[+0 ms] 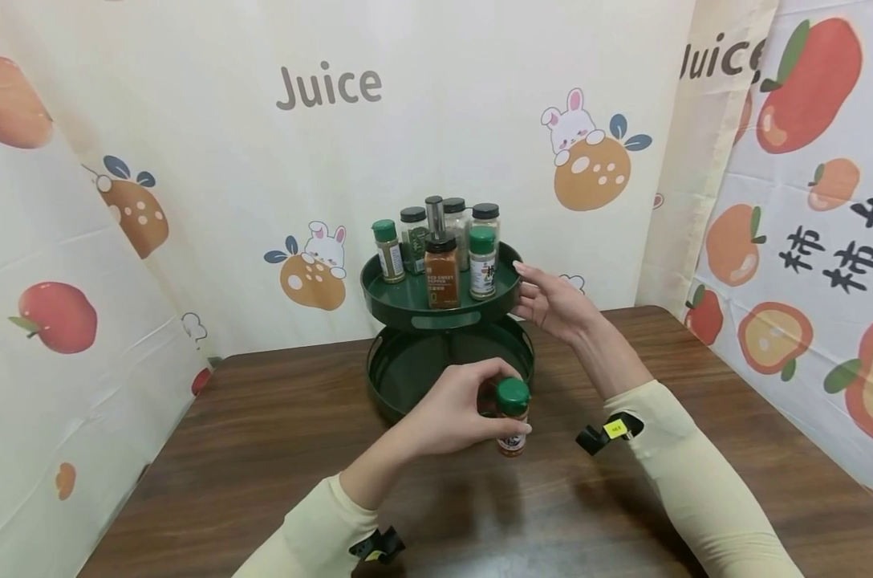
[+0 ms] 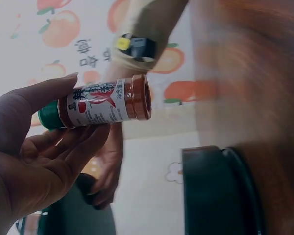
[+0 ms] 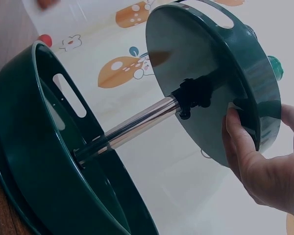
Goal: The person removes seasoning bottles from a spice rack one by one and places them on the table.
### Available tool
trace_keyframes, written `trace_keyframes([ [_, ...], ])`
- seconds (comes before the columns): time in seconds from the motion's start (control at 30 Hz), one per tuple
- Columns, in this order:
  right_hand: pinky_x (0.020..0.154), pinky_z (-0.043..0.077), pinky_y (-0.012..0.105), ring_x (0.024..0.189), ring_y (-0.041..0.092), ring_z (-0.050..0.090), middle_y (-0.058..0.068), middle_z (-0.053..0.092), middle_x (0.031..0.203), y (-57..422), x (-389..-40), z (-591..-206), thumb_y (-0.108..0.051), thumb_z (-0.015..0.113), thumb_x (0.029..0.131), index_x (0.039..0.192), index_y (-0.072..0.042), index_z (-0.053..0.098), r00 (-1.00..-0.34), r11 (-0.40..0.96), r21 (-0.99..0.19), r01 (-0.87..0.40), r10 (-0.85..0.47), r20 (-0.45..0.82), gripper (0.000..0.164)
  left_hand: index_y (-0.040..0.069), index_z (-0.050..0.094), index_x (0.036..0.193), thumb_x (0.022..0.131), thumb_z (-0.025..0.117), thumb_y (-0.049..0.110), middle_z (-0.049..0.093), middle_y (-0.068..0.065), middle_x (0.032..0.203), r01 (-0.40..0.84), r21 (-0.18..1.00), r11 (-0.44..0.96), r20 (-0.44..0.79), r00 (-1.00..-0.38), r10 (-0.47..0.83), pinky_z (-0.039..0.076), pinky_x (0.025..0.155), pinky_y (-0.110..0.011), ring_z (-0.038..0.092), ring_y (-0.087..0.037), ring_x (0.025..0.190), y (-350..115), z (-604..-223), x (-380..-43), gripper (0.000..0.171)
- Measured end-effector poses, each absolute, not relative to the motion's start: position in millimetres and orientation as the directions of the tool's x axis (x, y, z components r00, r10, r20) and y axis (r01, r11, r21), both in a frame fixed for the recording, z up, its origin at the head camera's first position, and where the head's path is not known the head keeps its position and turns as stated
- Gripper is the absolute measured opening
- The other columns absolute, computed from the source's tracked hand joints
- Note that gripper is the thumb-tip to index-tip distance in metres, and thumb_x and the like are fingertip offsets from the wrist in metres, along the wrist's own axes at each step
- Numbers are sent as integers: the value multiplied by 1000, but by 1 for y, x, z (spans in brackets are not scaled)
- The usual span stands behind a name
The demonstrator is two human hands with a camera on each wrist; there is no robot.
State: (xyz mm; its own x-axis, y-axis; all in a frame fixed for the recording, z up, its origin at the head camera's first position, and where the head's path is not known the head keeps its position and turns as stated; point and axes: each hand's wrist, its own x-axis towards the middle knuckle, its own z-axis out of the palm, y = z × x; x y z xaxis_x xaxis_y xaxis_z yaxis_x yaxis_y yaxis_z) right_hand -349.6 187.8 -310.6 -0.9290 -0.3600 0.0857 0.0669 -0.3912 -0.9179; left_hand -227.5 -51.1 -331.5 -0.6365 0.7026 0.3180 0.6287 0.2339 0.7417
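Note:
My left hand point(image 1: 447, 409) holds a small spice jar point(image 1: 513, 399) with a green cap between thumb and fingers, over the table in front of the stand. In the left wrist view, the jar point(image 2: 100, 104) shows reddish contents and a white label with red chilies. My right hand point(image 1: 558, 305) grips the right rim of the upper tray point(image 1: 395, 311) of a dark green two-tier stand. Seen from the right wrist, its fingers point(image 3: 240, 139) reach under that tray. Several spice jars stand on top, among them a red sweet pepper jar point(image 1: 442, 277) and a green-capped jar point(image 1: 483, 269).
The lower tray point(image 1: 400, 373) sits on the brown wooden table point(image 1: 278, 449), joined to the upper one by a metal post point(image 3: 142, 122). A tall silver-topped piece point(image 1: 434, 217) rises among the jars. Fruit-printed curtains point(image 1: 465, 96) enclose the table behind and at both sides.

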Motion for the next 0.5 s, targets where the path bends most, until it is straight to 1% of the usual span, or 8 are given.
trace_keyframes([
  [0.23,87,60,30,98,15,70,24,50,146,187,-351,-312,-28,56,112,162,0,29,-925,-387,-920,61,-368,94,64,15,65,118,88,90,18,70,7,101,633,731,254,299,-632,715,58,79,-21,68,-1,87,-35,-353,-237,39],
  [0.37,87,60,30,97,15,71,23,51,144,188,-350,-312,-27,55,112,162,1,28,-922,-390,-919,62,-374,97,63,13,64,118,87,90,18,70,7,98,649,711,270,292,-622,726,58,78,-19,67,0,83,-26,-362,-241,40],
  [0.5,87,60,29,97,15,71,23,51,143,188,-350,-312,-27,55,112,162,0,27,-921,-397,-915,64,-376,99,64,13,64,118,87,90,18,69,8,96,671,675,306,291,-623,726,57,78,-18,65,-1,82,-17,-367,-245,41],
])
